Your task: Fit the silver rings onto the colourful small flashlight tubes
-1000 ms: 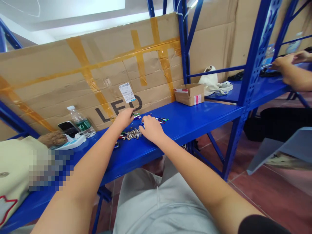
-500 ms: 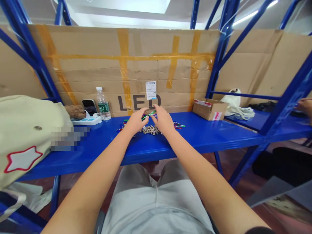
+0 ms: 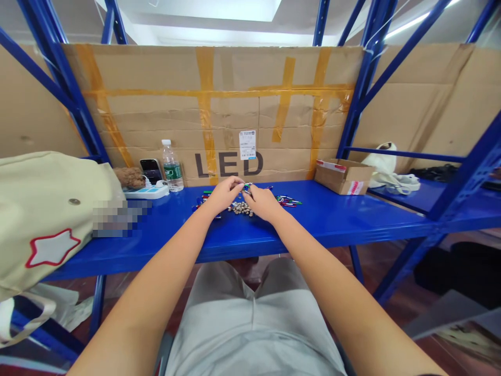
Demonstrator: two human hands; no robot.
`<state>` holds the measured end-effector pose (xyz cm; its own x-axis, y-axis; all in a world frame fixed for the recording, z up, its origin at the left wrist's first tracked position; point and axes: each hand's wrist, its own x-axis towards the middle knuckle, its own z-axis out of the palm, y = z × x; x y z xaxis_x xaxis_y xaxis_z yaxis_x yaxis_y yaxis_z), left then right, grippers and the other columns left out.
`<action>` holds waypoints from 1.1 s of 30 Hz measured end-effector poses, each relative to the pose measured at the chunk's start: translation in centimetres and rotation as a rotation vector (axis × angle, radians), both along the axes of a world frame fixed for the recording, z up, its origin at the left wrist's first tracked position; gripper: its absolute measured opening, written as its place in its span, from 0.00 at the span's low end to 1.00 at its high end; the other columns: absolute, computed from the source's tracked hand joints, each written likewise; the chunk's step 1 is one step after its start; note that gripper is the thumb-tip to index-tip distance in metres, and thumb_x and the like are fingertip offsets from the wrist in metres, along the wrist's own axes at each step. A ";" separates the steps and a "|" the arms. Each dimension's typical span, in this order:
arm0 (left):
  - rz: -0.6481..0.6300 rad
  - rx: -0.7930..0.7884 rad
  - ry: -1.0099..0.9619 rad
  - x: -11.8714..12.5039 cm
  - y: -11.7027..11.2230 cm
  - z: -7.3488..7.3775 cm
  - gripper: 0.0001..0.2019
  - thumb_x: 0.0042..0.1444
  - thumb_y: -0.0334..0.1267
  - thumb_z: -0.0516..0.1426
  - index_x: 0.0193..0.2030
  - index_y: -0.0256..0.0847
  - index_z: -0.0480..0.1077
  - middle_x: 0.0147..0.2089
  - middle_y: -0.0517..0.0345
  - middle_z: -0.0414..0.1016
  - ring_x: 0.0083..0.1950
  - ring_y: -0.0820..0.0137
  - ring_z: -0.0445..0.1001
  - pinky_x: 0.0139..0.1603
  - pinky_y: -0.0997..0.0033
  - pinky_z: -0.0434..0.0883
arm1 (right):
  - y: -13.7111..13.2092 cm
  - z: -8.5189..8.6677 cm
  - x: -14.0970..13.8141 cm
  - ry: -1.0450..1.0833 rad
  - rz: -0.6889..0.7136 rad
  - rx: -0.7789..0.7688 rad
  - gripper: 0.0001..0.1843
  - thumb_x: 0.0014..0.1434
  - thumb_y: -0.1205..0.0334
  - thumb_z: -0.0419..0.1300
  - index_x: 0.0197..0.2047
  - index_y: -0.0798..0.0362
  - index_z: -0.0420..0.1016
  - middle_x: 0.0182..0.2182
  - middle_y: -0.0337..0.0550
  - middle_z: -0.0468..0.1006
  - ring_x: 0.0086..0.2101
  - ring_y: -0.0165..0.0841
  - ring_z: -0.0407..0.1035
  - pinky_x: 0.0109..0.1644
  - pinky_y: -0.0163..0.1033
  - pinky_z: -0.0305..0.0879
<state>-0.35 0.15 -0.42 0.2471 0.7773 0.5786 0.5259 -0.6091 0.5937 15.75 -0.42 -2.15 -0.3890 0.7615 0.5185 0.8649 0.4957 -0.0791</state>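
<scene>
Over the middle of the blue shelf, my left hand (image 3: 224,196) and my right hand (image 3: 263,202) meet with fingertips nearly together. Both are closed around a slim, shiny green piece (image 3: 246,187), mostly covered by the fingers; its exact kind cannot be made out. Just below the hands lies a heap of small silvery metal parts (image 3: 241,209). Slender red, green and blue pieces (image 3: 288,201) lie in a loose bunch right of my right hand. More coloured pieces (image 3: 206,195) show beside my left hand, partly hidden by it.
On the blue shelf (image 3: 329,222) stand a water bottle (image 3: 173,169), a phone (image 3: 151,171), a white power strip (image 3: 151,192) and a brown fuzzy item (image 3: 129,178). A cream bag (image 3: 50,193) sits left, a small cardboard box (image 3: 344,176) right. Taped cardboard (image 3: 164,115) walls the back.
My fingers have drawn closer together and lower around the green piece, which showed as a longer rod before. The view has shifted slightly left. A person's hand at the far right has left view.
</scene>
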 end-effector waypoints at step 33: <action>0.194 0.036 0.244 0.9 -0.6 -0.5 0.14 0.63 0.46 0.50 0.30 0.41 0.66 0.30 0.58 0.74 0.34 0.66 0.72 0.39 0.67 0.68 | 1.3 1.3 4.7 0.436 -0.537 -0.233 0.20 0.66 0.64 0.42 0.52 0.62 0.70 0.44 0.65 0.78 0.45 0.48 0.72 0.47 0.49 0.56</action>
